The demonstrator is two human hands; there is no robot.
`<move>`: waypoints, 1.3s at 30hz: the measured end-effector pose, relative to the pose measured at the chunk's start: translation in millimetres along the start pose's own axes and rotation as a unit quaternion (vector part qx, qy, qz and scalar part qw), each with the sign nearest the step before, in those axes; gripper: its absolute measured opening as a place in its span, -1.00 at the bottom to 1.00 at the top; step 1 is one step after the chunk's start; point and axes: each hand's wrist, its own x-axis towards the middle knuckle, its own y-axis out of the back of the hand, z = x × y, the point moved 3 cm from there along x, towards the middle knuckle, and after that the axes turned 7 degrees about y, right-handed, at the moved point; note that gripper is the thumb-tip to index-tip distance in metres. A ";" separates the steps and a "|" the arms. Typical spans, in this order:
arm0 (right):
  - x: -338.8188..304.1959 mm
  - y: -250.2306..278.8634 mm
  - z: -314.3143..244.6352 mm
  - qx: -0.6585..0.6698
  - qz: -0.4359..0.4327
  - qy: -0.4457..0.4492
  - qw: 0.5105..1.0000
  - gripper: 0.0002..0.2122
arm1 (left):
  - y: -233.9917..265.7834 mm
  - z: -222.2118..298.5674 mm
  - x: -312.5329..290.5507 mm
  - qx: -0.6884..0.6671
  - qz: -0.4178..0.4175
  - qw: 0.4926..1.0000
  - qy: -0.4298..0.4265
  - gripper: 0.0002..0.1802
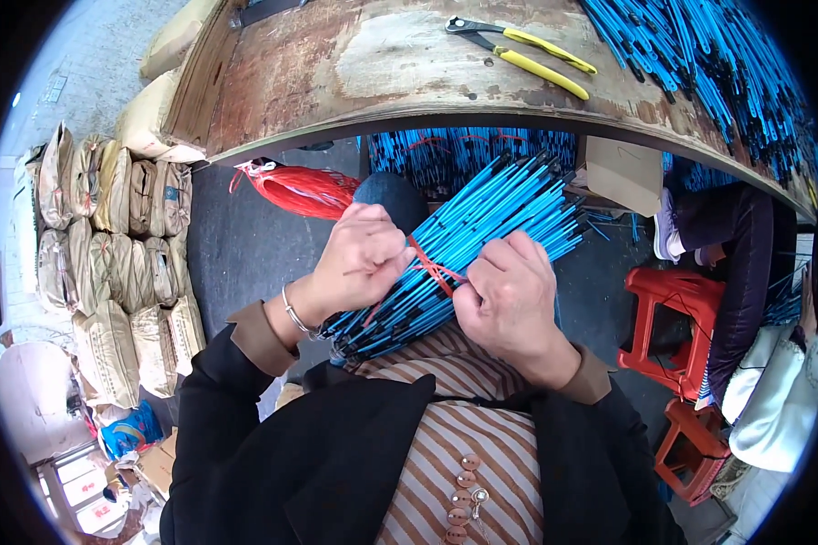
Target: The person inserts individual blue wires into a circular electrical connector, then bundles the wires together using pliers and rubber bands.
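A thick bundle of thin blue rods with black ends (491, 218) lies slanted across my lap. Around its middle runs a red plastic strip (437, 271), its two ends crossed on top of the rods. My left hand (364, 256) is closed on one end, at the bundle's left side. On the other side, my right hand (507, 295) grips the opposite end in a fist with the thumb pressed down. Both hands are close above the rods, and the strip looks taut between them. The underside of the bundle is hidden.
Ahead stands a worn wooden table (382, 64) with yellow-handled pliers (527, 59) and a heap of blue rods (718, 64). A hank of red strips (304, 189) hangs below its edge. Red stools (673, 313) and a seated person's leg (745, 263) are at right; stacked sacks (109, 263) at left.
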 end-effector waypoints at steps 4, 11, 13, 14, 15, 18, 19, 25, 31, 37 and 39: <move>-4.0 5.2 -1.0 0.026 -0.034 0.018 0.999 -0.89 | 1.3 -16.5 -1.5 -0.178 -0.147 0.952 0.202 -0.85; 24.1 55.1 24.1 -0.116 -0.059 -0.007 0.991 -0.74 | 35.5 29.3 45.3 -0.121 -0.050 0.985 0.110 -0.32; 36.3 61.0 25.3 -0.191 0.103 0.079 0.973 -0.78 | 38.8 53.1 61.5 0.010 0.032 0.999 -0.001 -0.17; 42.0 63.5 26.5 -0.199 0.107 0.081 0.971 -0.78 | 38.1 62.4 69.0 0.009 0.038 0.999 -0.009 -0.17; 47.7 65.9 28.0 -0.215 0.096 0.074 0.969 -0.77 | 35.9 75.1 76.4 0.049 0.043 0.995 -0.072 -0.14; 64.2 71.8 32.4 -0.249 0.084 0.064 0.963 -0.76 | 23.4 98.4 93.7 0.067 0.062 0.985 -0.150 -0.10; 66.7 77.0 37.7 -0.199 0.099 0.046 0.974 -0.75 | 16.0 103.8 100.4 0.034 0.073 0.983 -0.165 -0.10; 78.0 121.8 74.2 -0.150 0.204 -0.164 0.953 -0.74 | -10.8 128.4 126.6 -0.155 0.220 0.958 -0.098 -0.10; 48.0 149.0 115.3 -0.231 0.246 -0.255 0.906 -0.75 | -38.8 168.7 137.7 0.042 0.049 0.987 -0.149 -0.33; 50.0 157.2 100.9 -0.175 0.322 -0.113 0.924 -0.71 | -17.0 186.9 150.2 0.017 -0.066 0.982 -0.178 -0.45; 41.4 156.2 104.8 -0.190 0.342 -0.088 0.916 -0.69 | -1.4 176.8 154.8 -0.024 -0.251 0.965 -0.066 -0.42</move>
